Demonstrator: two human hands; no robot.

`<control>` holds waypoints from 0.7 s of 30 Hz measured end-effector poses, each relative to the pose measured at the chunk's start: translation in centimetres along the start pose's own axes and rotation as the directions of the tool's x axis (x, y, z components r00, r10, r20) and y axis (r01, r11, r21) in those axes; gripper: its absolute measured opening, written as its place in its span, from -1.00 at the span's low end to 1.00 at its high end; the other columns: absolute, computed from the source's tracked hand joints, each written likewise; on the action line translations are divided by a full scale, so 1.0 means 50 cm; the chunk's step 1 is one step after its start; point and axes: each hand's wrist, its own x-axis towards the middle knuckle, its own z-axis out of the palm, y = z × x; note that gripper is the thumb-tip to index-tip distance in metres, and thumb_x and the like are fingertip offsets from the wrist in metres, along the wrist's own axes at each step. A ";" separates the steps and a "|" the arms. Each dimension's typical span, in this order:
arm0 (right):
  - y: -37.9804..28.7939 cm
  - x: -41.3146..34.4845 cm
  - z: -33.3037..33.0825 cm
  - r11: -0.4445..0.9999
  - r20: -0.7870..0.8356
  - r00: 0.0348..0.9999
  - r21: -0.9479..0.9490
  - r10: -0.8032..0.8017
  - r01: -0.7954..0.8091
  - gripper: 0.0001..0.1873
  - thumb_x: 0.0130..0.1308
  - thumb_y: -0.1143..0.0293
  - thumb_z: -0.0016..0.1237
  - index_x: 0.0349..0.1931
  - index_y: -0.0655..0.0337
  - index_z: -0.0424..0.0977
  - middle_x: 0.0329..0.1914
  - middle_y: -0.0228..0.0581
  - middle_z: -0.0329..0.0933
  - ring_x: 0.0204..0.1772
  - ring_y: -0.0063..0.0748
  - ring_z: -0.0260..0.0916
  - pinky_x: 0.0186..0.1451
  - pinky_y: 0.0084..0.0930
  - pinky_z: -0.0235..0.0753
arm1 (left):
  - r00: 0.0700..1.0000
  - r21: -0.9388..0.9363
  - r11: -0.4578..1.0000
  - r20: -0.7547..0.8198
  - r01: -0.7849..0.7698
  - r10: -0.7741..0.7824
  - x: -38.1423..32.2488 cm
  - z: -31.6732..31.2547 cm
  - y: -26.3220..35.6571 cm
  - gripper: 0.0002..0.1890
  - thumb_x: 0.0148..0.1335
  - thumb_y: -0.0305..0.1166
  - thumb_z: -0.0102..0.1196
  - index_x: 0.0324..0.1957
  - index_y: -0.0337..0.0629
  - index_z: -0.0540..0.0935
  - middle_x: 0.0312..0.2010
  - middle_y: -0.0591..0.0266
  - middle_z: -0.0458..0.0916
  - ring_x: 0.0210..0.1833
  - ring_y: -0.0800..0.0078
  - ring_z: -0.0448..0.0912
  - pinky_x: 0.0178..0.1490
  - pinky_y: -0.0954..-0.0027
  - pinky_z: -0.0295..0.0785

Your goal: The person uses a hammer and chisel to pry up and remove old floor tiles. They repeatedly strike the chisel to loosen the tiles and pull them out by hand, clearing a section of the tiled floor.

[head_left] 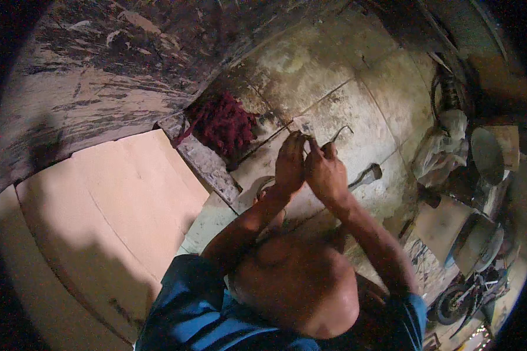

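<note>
My two hands meet over the stained floor tiles (316, 105), their fingertips close together. The fingers of my right hand (327, 173) are curled around a thin metal rod (343, 131), whose bent, hooked end sticks out beyond the fist. My left hand (290, 164) is bunched just beside it, and what lies within its fingers is hidden. A sliver of something thin shows between the hands. On the floor to the right of my right wrist lies a flat tool with a widened dark end (371, 174), perhaps a brush or scraper.
A heap of dark red fibres (226, 125) lies by a rough block (211, 164). Large cardboard-coloured sheets (127, 184) spread at left, below a stained wall (114, 79). At right are plastic bags (443, 153), round pale lid-like objects (487, 155) and a bicycle (461, 302).
</note>
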 end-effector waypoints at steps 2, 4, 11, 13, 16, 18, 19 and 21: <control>-0.020 0.019 0.044 0.997 -0.082 0.994 0.048 0.066 -0.062 -0.42 0.35 0.37 -0.02 0.40 0.18 0.32 -0.09 0.21 0.50 -0.18 0.24 0.57 -0.18 0.00 0.61 | 0.996 -0.025 0.999 -0.077 0.043 -0.045 0.009 -0.004 -0.026 -0.40 0.22 -0.42 0.17 0.31 -0.32 0.39 0.29 -0.20 0.38 0.37 -0.16 0.38 0.41 -0.04 0.36; -0.041 0.036 0.080 0.994 -0.210 0.975 0.096 0.074 -0.055 -0.47 0.38 0.36 -0.03 0.36 0.21 0.39 -0.16 0.20 0.52 -0.20 0.25 0.56 -0.17 -0.01 0.60 | 0.984 -0.095 0.984 -0.078 0.151 -0.158 0.021 -0.032 -0.033 -0.39 0.21 -0.42 0.17 0.32 -0.28 0.39 0.27 -0.17 0.41 0.35 -0.13 0.41 0.41 -0.03 0.36; -0.048 0.049 0.113 0.967 -0.259 0.955 0.243 0.142 -0.078 -0.64 0.40 0.36 -0.04 0.14 0.27 0.56 -0.30 0.24 0.59 -0.23 0.24 0.58 -0.14 0.03 0.57 | 0.998 -0.014 1.000 -0.052 -0.023 0.022 0.039 -0.004 -0.091 -0.53 0.24 -0.40 0.12 0.23 -0.08 0.59 0.35 0.13 0.50 0.31 -0.02 0.48 0.41 0.09 0.36; -0.046 0.056 0.105 0.972 -0.288 0.952 0.231 0.101 -0.033 -0.66 0.39 0.35 -0.03 0.10 0.24 0.59 -0.33 0.27 0.60 -0.25 0.26 0.59 -0.16 0.06 0.57 | 1.000 0.041 0.999 -0.003 -0.023 0.024 0.049 0.008 -0.103 -0.54 0.28 -0.37 0.08 0.24 -0.07 0.59 0.37 0.16 0.50 0.31 0.01 0.48 0.41 0.13 0.35; -0.023 0.107 0.116 0.970 -0.212 0.958 0.187 0.191 -0.152 -0.72 0.37 0.28 -0.01 -0.01 0.18 0.60 -0.35 0.25 0.62 -0.29 0.33 0.58 -0.20 0.11 0.57 | 0.992 -0.130 0.988 0.100 0.088 -0.075 0.052 0.034 -0.117 -0.52 0.37 -0.29 -0.01 0.31 -0.13 0.52 0.38 0.17 0.48 0.30 0.07 0.49 0.41 0.14 0.34; -0.023 0.117 0.112 0.975 -0.179 0.969 0.173 0.170 -0.139 -0.74 0.37 0.25 -0.02 -0.07 0.16 0.59 -0.34 0.24 0.62 -0.29 0.36 0.58 -0.22 0.13 0.57 | 0.970 -0.512 0.824 0.124 0.242 -0.208 0.034 0.072 -0.133 -0.51 0.41 -0.26 -0.06 0.32 -0.19 0.49 0.39 0.19 0.48 0.30 0.11 0.49 0.42 0.14 0.32; -0.028 0.129 0.108 0.978 -0.167 0.975 0.168 0.148 -0.119 -0.75 0.37 0.23 -0.02 -0.09 0.15 0.59 -0.33 0.24 0.63 -0.29 0.38 0.58 -0.23 0.14 0.57 | 0.952 -0.667 0.685 0.144 0.294 -0.268 0.032 0.093 -0.151 -0.51 0.44 -0.24 -0.09 0.33 -0.22 0.47 0.39 0.20 0.47 0.29 0.12 0.50 0.42 0.14 0.31; -0.043 0.099 0.086 0.964 -0.112 0.970 0.185 0.215 -0.193 -0.73 0.37 0.21 -0.01 -0.09 0.16 0.59 -0.33 0.25 0.63 -0.26 0.38 0.59 -0.23 0.13 0.57 | 0.918 -0.813 0.467 0.195 0.349 -0.347 0.037 0.119 -0.167 -0.50 0.47 -0.21 -0.12 0.34 -0.25 0.45 0.40 0.21 0.46 0.31 0.17 0.49 0.43 0.15 0.30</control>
